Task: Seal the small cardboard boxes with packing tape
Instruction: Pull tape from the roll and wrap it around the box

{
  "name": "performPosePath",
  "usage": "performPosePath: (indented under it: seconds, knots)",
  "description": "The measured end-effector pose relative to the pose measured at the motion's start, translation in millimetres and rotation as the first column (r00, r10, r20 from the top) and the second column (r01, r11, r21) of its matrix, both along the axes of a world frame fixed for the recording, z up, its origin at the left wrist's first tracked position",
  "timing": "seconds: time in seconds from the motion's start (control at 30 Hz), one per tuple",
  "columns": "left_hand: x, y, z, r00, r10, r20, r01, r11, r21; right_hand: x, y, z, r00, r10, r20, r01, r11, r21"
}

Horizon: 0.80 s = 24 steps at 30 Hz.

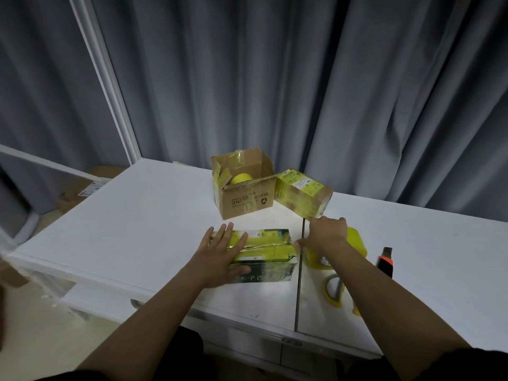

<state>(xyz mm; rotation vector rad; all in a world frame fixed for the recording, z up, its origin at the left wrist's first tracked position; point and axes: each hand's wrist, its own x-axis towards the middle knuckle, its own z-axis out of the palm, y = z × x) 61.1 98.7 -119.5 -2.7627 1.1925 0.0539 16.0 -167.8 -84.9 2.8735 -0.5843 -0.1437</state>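
Two bare forearms reach over a white table [137,215]. Left hand [220,254] presses flat, fingers spread, on a small, light-looking green box wrapped in slippery yellow tape [270,250]; right hand [325,233] pinches its right end.

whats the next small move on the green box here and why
Probably smooth the tape strip down along the top seam of the green box. The left hand lies flat on the box, pinning it, while the right hand reaches over the box's right end beside the yellow tape roll; the strip looks wrinkled.
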Motion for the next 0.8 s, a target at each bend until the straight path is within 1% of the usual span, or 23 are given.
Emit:
performPosePath:
  seconds: [0.13, 0.23, 0.47, 0.53, 0.8]
  knots:
    - [-16, -11, -6, 0.986, 0.161, -0.053, -0.167, 0.977, -0.136, -2, 0, 1, 1.0, -0.007, 0.015, 0.007, 1.0, 0.018]
    - [-17, -10, -9, 0.974, 0.207, -0.09, -0.22, 0.96, -0.172, -5, -6, 3, 1.0, -0.012, 0.023, 0.011, 0.999, 0.034]
    - [-14, -7, -7, 0.986, 0.16, -0.052, -0.165, 0.978, -0.128, -14, -33, 13, 0.993, -0.08, 0.082, 0.063, 0.98, 0.191]
    - [-13, -5, -6, 0.987, 0.154, -0.054, -0.159, 0.98, -0.119, -14, -34, 17, 0.992, -0.086, 0.097, 0.064, 0.975, 0.213]
    - [-12, -9, -5, 0.988, 0.143, -0.056, -0.146, 0.988, -0.055, -14, -22, 9, 0.998, -0.05, 0.046, 0.045, 0.993, 0.107]
